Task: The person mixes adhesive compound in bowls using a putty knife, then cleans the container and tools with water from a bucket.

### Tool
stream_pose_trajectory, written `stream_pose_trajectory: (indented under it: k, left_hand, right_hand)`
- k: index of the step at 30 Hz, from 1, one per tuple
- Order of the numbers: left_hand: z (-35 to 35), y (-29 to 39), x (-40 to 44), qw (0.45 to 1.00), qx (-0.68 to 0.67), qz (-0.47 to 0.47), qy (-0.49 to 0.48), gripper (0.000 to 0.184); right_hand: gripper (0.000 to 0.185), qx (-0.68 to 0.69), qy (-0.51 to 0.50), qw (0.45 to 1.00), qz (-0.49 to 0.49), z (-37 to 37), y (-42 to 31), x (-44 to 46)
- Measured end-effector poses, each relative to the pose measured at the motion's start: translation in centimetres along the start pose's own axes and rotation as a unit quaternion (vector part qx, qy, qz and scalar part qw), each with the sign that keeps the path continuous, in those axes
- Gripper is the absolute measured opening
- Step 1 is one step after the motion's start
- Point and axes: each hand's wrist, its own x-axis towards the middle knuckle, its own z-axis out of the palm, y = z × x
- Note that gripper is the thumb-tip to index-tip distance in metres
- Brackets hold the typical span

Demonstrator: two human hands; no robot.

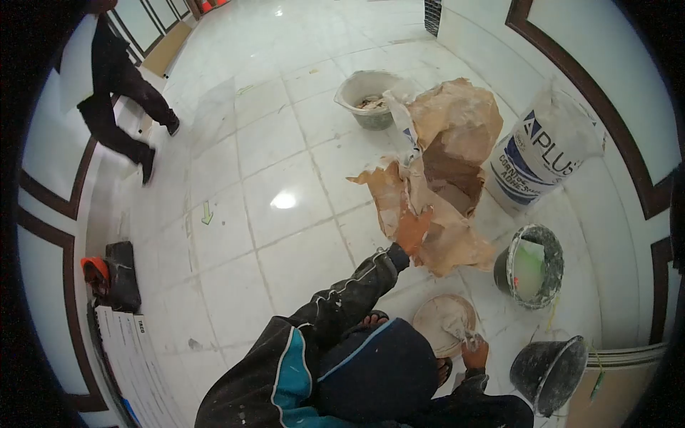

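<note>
My left hand [412, 230] is stretched forward and closed on the torn edge of a brown paper bag [457, 246]. The bag gapes open, with greyish powder visible inside. Lower down, my right hand [475, 354] grips a plaster-smeared hand tool [464, 334] whose exact kind is hard to make out. That tool is over a round, shallow tub [430, 319] with pale powder or paste in it. The tub stands on the floor close to my feet.
A white sack [546, 153] leans by the right wall. Near it stand a bucket of pale green liquid [531, 267] and a tilted black bucket [548, 374]. Behind the bag is a whitish bucket [371, 100]. A person [121, 85] walks at upper left; boards [135, 364] lie below.
</note>
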Motion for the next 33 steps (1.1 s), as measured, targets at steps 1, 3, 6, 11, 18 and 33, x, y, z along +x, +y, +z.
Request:
stream_pose_trajectory:
  k: [1, 3, 6, 11, 18, 33]
  left_hand:
    - [-0.1, 0.9, 0.0, 1.000, 0.001, 0.002, -0.003, 0.045]
    - [-1.1, 2.7, -0.2, 0.992, 0.069, 0.103, 0.008, 0.059]
    - [-4.1, -3.1, 5.8, 0.842, 0.410, 0.299, 0.185, 0.051]
    - [-11.1, 4.4, 12.1, 0.936, -0.219, 0.216, 0.171, 0.023]
    - [-23.9, -11.8, 42.1, 0.684, 0.650, 0.301, 0.137, 0.038]
    - [-26.3, -6.2, 40.0, 0.623, 0.771, 0.129, -0.037, 0.035]
  right_hand:
    - [0.037, -0.032, 0.023, 0.999, -0.023, 0.6, 0.7, 0.0]
    - [0.038, -0.062, 0.045, 0.996, -0.042, 1.1, 1.1, -0.4]
    - [0.040, -0.003, 0.010, 0.997, -0.075, -0.7, -1.3, 0.9]
    - [0.059, 0.045, -0.093, 0.987, 0.126, -1.7, -3.6, 0.5]
    - [0.052, -0.046, -0.051, 0.997, 0.033, -0.3, -1.2, -2.0]
    - [0.045, 0.022, -0.115, 0.975, 0.191, 0.4, 1.0, -1.3]
